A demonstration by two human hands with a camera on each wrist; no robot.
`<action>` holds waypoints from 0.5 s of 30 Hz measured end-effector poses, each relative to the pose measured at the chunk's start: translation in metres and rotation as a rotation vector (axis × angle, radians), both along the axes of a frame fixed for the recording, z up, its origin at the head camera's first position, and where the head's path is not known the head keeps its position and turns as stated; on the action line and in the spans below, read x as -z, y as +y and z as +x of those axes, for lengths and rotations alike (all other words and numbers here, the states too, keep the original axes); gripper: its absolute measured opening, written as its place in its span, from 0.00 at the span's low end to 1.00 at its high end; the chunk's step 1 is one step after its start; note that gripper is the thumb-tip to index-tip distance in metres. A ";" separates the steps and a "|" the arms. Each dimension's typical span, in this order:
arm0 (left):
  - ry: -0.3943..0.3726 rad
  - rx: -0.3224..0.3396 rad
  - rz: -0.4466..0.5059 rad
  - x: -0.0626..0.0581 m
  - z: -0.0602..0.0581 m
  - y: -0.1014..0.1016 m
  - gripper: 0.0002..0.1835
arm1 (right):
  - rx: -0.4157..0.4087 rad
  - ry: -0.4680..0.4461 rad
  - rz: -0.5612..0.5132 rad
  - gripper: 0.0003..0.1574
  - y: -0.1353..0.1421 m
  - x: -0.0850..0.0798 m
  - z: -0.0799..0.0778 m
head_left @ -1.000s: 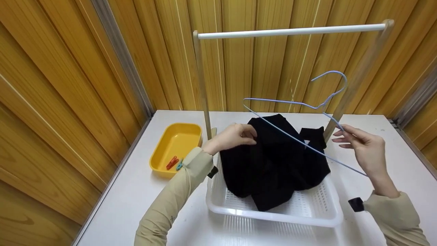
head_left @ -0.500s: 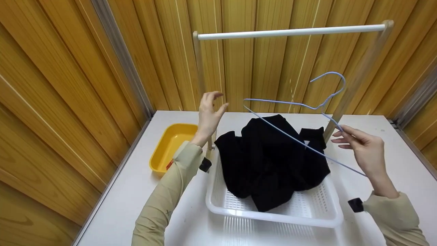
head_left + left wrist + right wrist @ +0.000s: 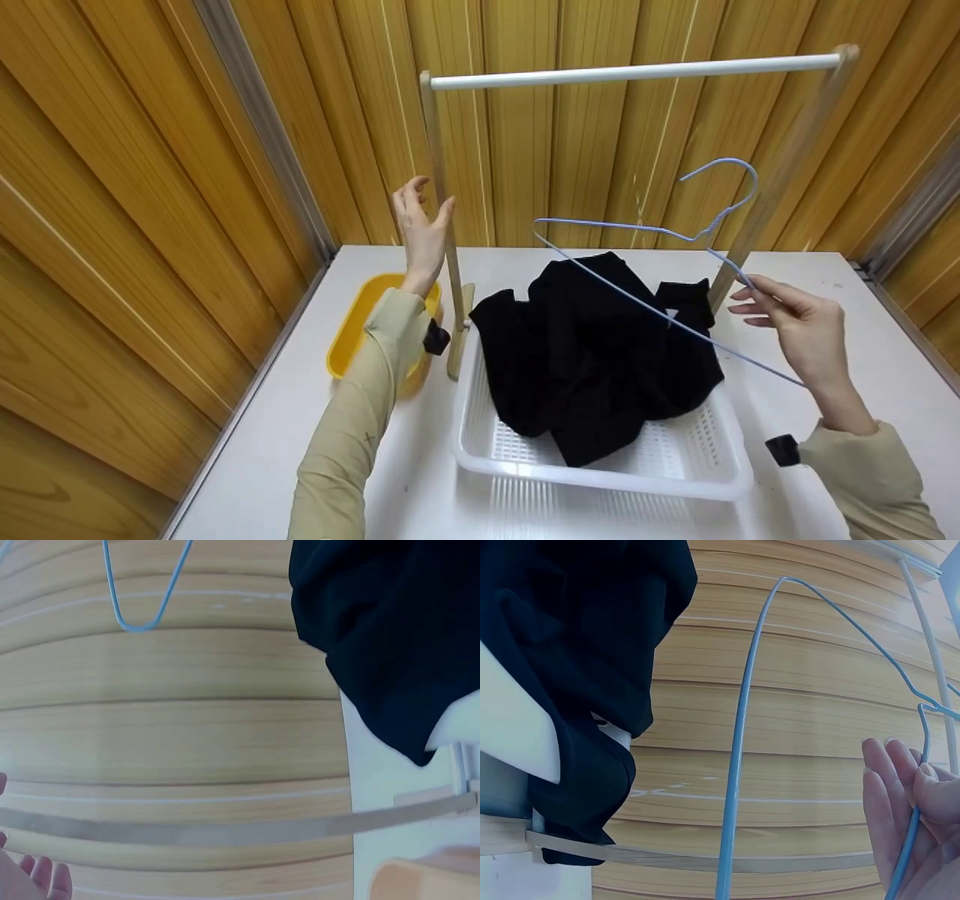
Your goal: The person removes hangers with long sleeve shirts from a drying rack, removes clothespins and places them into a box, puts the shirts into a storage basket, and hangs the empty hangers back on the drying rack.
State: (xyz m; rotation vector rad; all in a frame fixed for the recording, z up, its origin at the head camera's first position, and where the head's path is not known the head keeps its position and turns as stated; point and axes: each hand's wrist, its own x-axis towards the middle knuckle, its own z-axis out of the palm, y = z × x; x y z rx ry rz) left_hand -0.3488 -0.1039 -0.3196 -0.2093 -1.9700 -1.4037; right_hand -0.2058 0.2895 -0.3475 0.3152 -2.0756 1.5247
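My right hand (image 3: 804, 322) pinches one shoulder of a blue wire clothes hanger (image 3: 622, 291), its hook pointing up. The right wrist view shows the thumb pressed on the hanger's wire (image 3: 733, 765). My left hand (image 3: 424, 232) is raised at the left post of the rack, fingers loosely bent and holding nothing. In the left wrist view only a few fingertips (image 3: 56, 877) show at the lower left corner. Black cloth garments (image 3: 592, 352) lie heaped in a white plastic basket (image 3: 600, 474), behind and below the hanger.
A rack with a white rail (image 3: 637, 73) and wooden posts stands over the basket. Left of it, a yellow tray (image 3: 352, 337) is partly covered by my left forearm. Wood-patterned panels (image 3: 517, 165) rise behind the white table (image 3: 420, 465).
My left hand has left the black cloth and moved up and left to the rack's left post. The right hand and the hanger have stayed nearly still.
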 end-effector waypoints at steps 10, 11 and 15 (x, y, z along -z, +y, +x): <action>-0.149 0.074 -0.065 -0.006 -0.013 -0.005 0.33 | -0.012 0.026 -0.002 0.14 0.000 0.001 0.002; -0.157 0.083 -0.065 -0.006 -0.014 -0.005 0.33 | -0.021 0.029 -0.010 0.14 0.000 0.001 0.002; -0.193 0.125 -0.048 -0.008 -0.017 -0.006 0.33 | -0.035 0.038 -0.023 0.14 0.003 0.004 0.000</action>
